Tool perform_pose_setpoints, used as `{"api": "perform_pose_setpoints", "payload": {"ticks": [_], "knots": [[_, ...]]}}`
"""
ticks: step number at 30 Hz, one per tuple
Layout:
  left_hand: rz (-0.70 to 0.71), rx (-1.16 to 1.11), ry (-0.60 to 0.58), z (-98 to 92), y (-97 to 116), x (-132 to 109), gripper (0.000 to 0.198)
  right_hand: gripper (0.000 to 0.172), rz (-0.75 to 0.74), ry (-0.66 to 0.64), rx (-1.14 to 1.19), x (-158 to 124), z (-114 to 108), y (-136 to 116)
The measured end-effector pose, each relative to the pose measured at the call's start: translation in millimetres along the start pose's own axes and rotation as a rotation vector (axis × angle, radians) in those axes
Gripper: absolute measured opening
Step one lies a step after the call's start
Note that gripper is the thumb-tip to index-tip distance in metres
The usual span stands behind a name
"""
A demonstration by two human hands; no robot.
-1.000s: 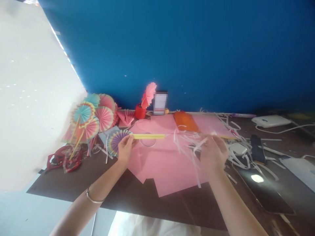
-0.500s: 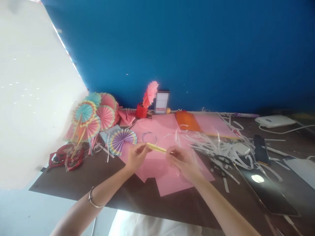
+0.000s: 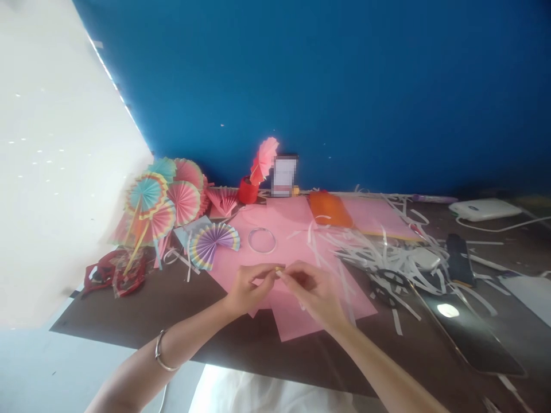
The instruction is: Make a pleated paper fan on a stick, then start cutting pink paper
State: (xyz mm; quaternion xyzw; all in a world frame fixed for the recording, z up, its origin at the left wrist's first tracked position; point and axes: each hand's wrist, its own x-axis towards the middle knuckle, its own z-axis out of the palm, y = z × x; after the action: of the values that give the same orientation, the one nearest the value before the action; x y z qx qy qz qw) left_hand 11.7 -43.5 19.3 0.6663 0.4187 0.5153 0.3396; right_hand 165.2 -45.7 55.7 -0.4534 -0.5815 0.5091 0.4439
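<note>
My left hand (image 3: 247,288) and my right hand (image 3: 310,289) meet over the pink paper sheets (image 3: 297,252) near the table's front. Both pinch a folded yellow paper strip (image 3: 279,268), of which only a small end shows between the fingertips. A clear tape ring (image 3: 262,240) lies on the pink paper just beyond my hands. A purple and rainbow paper fan (image 3: 212,243) lies to the left of my left hand.
Several pleated paper fans (image 3: 159,198) are piled at the left, with red scissors (image 3: 112,273) in front of them. White paper strips (image 3: 379,252), a black phone (image 3: 469,332), a dark remote (image 3: 458,259) and a white device (image 3: 484,209) lie at the right. An orange sheet (image 3: 328,209) lies near the blue wall.
My right hand left the white strips and came left to the yellow strip. Both hands drew in toward me, and the strip now looks far shorter between the fingers.
</note>
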Motion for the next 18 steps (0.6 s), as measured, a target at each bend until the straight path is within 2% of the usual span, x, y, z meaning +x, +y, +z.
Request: {"api": "perform_pose_setpoints", "payload": {"ticks": [18], "knots": [[0.126, 0.037, -0.051, -2.7, -1.6, -0.3, 0.022, 0.028, -0.087, 0.044, -0.101, 0.6, 0.6, 3.6]]}}
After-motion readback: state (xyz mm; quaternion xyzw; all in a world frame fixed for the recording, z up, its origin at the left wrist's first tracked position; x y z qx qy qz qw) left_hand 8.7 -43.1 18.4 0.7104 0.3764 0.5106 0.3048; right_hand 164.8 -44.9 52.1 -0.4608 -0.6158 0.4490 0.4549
